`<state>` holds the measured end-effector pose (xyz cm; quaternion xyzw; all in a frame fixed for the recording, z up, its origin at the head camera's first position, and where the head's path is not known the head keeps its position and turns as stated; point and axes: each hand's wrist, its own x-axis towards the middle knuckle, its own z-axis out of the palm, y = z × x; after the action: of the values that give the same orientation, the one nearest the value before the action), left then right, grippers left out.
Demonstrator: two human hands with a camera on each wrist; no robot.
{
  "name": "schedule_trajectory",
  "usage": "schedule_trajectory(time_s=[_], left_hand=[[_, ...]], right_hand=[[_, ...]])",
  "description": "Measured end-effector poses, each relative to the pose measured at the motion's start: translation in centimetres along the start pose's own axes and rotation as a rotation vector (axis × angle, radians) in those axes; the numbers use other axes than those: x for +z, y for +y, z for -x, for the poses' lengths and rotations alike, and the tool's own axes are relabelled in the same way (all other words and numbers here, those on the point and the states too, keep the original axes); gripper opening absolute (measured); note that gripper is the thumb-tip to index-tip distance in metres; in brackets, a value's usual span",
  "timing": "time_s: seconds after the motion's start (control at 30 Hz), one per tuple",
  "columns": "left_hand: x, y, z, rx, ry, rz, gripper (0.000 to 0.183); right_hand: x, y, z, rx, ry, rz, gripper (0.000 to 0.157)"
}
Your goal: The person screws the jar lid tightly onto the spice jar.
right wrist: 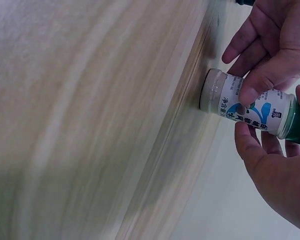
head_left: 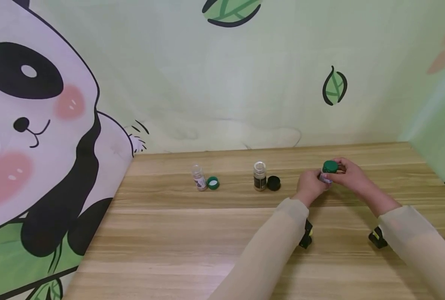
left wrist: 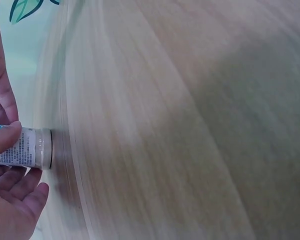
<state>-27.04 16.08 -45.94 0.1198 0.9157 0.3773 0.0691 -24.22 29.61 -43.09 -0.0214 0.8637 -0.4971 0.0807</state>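
Observation:
A small clear jar (right wrist: 255, 107) with a white and blue printed label and a green cap (head_left: 330, 166) stands upright at the right of the table. My left hand (head_left: 311, 183) grips the label part, its thumb across the front in the right wrist view. From the other side, my right hand (head_left: 351, 174) holds the jar around its upper part, with the thumb and fingers up near the cap. Close to the wood is the jar's base, seen in the left wrist view; part of the label is behind fingers.
Left on the wooden table (head_left: 162, 241) stand an uncapped clear bottle (head_left: 199, 178) beside a green cap (head_left: 212, 183), and an uncapped dark-labelled jar (head_left: 259, 177) beside a black cap (head_left: 273, 183). A panda-printed backdrop (head_left: 170, 83) rises behind the table's back edge.

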Motion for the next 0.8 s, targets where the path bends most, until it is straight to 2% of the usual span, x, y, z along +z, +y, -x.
schedule_trajectory(time_s=[0.13,0.3,0.4,0.5,0.6,0.8], left_hand=[[-0.1,-0.2,0.0,0.019,-0.004,0.007,0.030],[-0.4,-0.4,0.2,0.017,-0.034,0.009,0.052],[-0.9,-0.6,0.4,-0.003,-0.069,0.051,0.060],[-1.7,-0.7,0.8,-0.009,-0.105,0.104,0.054],[-2.5,-0.7,1.1,0.007,-0.124,0.112,0.044],[-3.8,-0.8,1.7,0.059,-0.123,0.019,0.034]], right_hand=[[0.1,-0.1,0.0,-0.001,0.013,0.028,0.062],[0.2,-0.1,0.1,-0.011,0.029,0.056,0.060],[0.2,-0.1,0.2,-0.013,0.030,0.060,0.060],[0.2,-0.2,0.2,-0.006,0.036,0.067,0.061],[0.3,-0.3,0.2,-0.001,0.043,0.071,0.059],[0.4,-0.4,0.2,0.003,0.038,0.076,0.061]])
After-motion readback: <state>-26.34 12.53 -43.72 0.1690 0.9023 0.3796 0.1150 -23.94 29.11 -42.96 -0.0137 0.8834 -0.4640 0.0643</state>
